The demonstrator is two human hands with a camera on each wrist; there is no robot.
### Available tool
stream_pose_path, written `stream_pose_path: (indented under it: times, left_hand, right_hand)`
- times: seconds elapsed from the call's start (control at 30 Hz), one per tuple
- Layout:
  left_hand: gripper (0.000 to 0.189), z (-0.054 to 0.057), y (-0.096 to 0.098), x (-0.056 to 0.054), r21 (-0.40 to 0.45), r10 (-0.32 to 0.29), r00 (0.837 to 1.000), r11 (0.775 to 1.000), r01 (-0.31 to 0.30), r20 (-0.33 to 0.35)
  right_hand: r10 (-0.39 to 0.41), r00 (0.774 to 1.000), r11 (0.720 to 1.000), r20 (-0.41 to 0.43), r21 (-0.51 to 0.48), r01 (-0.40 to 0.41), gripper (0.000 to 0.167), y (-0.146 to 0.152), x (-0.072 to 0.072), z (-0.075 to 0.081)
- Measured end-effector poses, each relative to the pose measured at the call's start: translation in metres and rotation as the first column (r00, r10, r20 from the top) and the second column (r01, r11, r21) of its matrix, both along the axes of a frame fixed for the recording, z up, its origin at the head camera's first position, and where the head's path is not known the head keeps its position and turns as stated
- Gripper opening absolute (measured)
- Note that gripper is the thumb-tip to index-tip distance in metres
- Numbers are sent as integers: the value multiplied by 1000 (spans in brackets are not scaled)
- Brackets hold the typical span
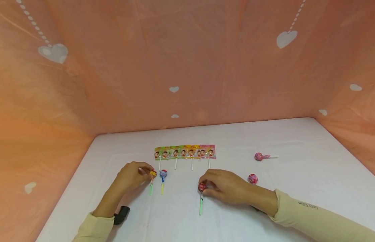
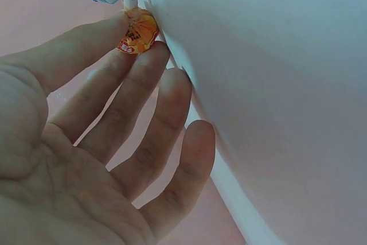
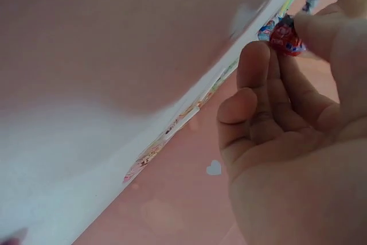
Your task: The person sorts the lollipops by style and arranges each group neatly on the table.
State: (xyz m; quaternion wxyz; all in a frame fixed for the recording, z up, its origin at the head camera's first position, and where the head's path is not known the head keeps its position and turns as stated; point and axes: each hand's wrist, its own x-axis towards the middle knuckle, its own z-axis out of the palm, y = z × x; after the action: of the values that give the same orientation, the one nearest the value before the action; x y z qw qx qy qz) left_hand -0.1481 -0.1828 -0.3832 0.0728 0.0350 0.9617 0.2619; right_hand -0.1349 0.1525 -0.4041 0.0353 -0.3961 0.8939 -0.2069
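Observation:
My left hand (image 1: pixel 133 175) pinches the wrapped head of a yellow-orange lollipop (image 2: pixel 140 31) between thumb and fingertips; its green stick points toward me in the head view. Just right of it lies a blue lollipop (image 1: pixel 163 173) with a yellow stick, apart from the hand. Farther right, my right hand (image 1: pixel 225 186) holds a red lollipop (image 3: pixel 285 37) by its head, between thumb and fingers. This one also has a green stick, pointing toward me. Both hands are low over the white table (image 1: pixel 175 222); whether the held lollipops touch it, I cannot tell.
Behind the hands lies a row of flat lollipops (image 1: pixel 185 152) in green, yellow and pink packets. A pink lollipop (image 1: pixel 258 156) with a white stick lies at the right. Another pink lollipop (image 1: pixel 252 178) is partly hidden by my right arm. Orange cloth (image 1: pixel 199 67) walls surround the table.

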Motion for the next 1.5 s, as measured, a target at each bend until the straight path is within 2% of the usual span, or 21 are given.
stream_pose_path:
  times: [0.57,0.8,1.5]
  left_hand:
    - [18,1,-2,-1,-7,-6,1000,1000,6,2]
    - [18,-1,-2,-1,-3,-6,1000,1000,6,1]
    - [19,1,-1,-1,6,-14,1000,1000,14,-8]
  right_hand:
    - [-36,999,999,-4,-40,36,23,-1,-2,-1]
    - [-31,998,998,-58,-49,29,18,1,-7,0]
    - [50,992,999,-116,-9,-51,24,-15,-19,7]
